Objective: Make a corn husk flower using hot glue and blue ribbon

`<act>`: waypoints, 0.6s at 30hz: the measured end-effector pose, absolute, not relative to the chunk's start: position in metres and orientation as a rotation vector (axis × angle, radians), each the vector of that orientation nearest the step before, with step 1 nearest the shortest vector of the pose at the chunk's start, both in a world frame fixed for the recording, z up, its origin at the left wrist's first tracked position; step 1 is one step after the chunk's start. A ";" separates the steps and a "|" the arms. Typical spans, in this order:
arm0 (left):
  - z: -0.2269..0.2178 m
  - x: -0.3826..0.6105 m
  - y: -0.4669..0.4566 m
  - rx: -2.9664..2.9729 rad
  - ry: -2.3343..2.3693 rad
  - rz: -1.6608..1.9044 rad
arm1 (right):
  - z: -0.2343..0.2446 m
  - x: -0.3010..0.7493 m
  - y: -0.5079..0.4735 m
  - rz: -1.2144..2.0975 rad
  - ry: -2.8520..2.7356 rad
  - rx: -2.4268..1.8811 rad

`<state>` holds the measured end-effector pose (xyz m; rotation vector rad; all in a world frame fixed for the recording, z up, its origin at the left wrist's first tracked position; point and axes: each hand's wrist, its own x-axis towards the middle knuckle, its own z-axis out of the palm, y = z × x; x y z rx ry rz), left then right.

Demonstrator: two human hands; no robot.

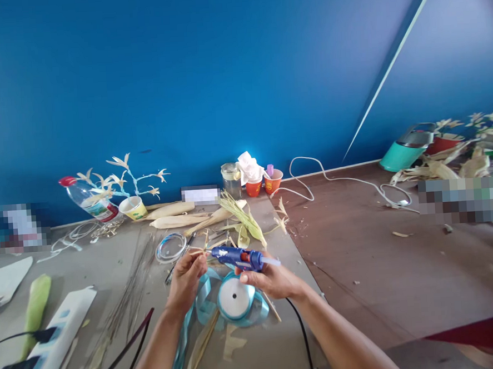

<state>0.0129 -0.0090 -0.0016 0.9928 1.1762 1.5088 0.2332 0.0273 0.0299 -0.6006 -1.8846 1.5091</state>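
My right hand [273, 280] is wrapped round a blue hot glue gun [238, 258], whose nozzle points left toward my left hand. My left hand [186, 280] is pinched on a small pale corn-husk flower piece [200, 249] just ahead of the nozzle. Right under both hands lies a spool of light blue ribbon [237, 301], with loose ribbon trailing toward me. The gun's black cord [300, 331] runs down along my right forearm.
Corn cobs and husks [190, 217] lie behind my hands, with thin wire stems [130, 292] to the left. A plastic bottle [89, 201] and paper cup [133, 207] hold a husk-flower branch. Red cups [267, 183], a white cable [338, 180], a power strip [51, 347] and a teal container [405, 149] surround the workspace.
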 end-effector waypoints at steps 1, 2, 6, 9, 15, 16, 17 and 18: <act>-0.001 0.013 -0.009 0.992 1.169 1.510 | 0.030 0.233 0.027 1.515 -1.886 -0.598; -0.001 0.013 -0.009 0.989 1.162 1.511 | 0.031 0.233 0.028 1.521 -1.885 -0.596; 0.002 0.014 -0.009 0.978 1.148 1.511 | 0.033 0.233 0.028 1.536 -1.889 -0.587; 0.002 0.014 -0.008 0.973 1.144 1.517 | 0.033 0.233 0.027 1.539 -1.896 -0.589; 0.001 0.014 -0.009 0.985 1.142 1.514 | 0.036 0.234 0.028 1.557 -1.905 -0.583; 0.002 0.014 -0.009 0.990 1.140 1.514 | 0.037 0.234 0.028 1.562 -1.907 -0.576; 0.002 0.015 -0.009 0.993 1.139 1.515 | 0.038 0.234 0.028 1.569 -1.907 -0.568; 0.002 0.015 -0.009 0.993 1.138 1.518 | 0.038 0.234 0.028 1.575 -1.906 -0.562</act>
